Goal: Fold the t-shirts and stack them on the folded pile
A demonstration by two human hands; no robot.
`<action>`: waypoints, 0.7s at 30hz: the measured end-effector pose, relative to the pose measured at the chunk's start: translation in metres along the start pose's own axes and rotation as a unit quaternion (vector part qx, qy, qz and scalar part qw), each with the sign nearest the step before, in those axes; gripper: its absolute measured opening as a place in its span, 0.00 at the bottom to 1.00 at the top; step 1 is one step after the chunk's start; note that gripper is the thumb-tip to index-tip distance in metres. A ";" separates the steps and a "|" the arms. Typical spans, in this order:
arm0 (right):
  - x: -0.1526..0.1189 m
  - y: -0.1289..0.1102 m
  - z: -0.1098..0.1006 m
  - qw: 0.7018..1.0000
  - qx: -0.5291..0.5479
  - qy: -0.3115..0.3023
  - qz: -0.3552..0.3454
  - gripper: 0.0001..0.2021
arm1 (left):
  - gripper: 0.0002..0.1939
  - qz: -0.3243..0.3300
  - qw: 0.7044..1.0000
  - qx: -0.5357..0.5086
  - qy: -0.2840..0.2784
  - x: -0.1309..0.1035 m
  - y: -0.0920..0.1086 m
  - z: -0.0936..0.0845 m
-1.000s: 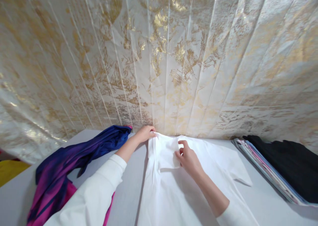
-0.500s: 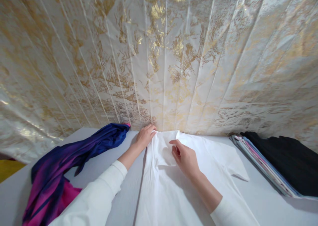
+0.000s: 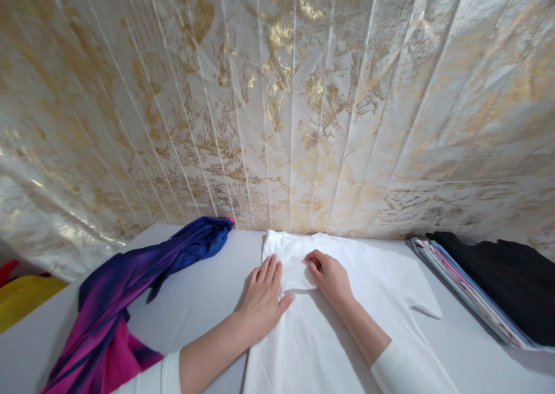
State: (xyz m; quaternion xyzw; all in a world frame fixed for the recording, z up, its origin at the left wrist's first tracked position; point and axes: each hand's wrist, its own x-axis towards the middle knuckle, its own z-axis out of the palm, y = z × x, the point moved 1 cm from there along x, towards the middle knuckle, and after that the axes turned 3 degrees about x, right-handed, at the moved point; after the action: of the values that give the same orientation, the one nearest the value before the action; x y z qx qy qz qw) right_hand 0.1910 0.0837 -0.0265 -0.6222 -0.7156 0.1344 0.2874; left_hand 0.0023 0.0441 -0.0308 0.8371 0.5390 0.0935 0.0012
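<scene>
Shirt (image 3: 312, 336), white and the only one spread out, lies mid-table with its neck end at the far edge of the table (image 3: 195, 319); its long axis runs from there to the near edge, one sleeve (image 3: 422, 298) pointing to the right edge. Two hands work on it: the left hand (image 3: 264, 301) rests flat along the folded left side, fingers extended and gripping nothing, while the right hand (image 3: 332, 278) has its fingers curled at the turned-in flap (image 3: 292, 275) (whether they pinch cloth, I cannot tell). One purple-and-blue garment (image 3: 117, 290) sprawls along the left edge, and one stack (image 3: 498, 290), black on top, lies towards the far right corner. Half a second ago the left hand was up at the far edge; it has since come nearer, whereas the right has barely shifted.
</scene>
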 end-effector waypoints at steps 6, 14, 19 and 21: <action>-0.002 0.001 0.001 1.000 0.005 0.005 0.001 0.11 | 0.32 -0.015 1.000 -0.002 -0.022 0.014 -0.006 -0.005; -0.001 0.001 0.003 1.000 0.016 0.008 0.002 0.11 | 0.25 -0.034 0.999 0.011 0.002 0.063 -0.037 0.004; 0.002 0.004 0.002 1.000 0.026 0.011 0.008 0.11 | 0.29 -0.026 1.000 0.010 -0.004 0.063 -0.042 0.013; 0.003 0.005 0.002 0.999 0.026 0.020 0.009 0.12 | 0.29 -0.023 1.000 0.012 -0.003 0.063 -0.042 0.014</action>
State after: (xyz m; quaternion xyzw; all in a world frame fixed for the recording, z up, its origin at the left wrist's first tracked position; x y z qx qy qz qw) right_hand 0.1937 0.0873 -0.0297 -0.6236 -0.7004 0.1432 0.3163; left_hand -0.0082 0.1195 -0.0389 0.8245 0.5594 0.0847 -0.0055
